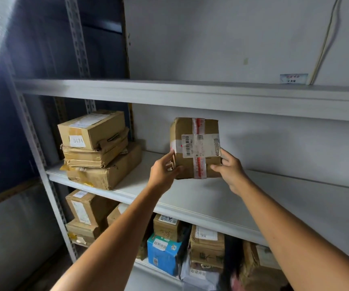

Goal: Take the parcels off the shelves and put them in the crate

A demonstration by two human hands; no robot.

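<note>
**Taped parcel gripped in 2 hands at the middle shelf**

The lower right corner is blurred: dark and grey packages there cannot be told apart. The packages on the lower shelf [158,271], a blue box [163,254] among them, are partly hidden by both forearms and by the shelf lip above. The left edge of the view is smeared glare. Print on the labels is too small to read.

The cardboard parcel [195,148], bound with red-and-white tape and bearing a white barcode label, stands upright at the middle shelf [211,198], near the back wall. Whether its bottom edge touches the board cannot be told. The left hand [163,172] clasps its lower left side, thumb on the front face, the other fingers mostly hidden behind the edge. The right hand [231,171] clasps the lower right corner, thumb across the front, fingers curled round the side.

A stack of 3 cardboard boxes [97,148] sits well apart at the shelf's left end.
</note>
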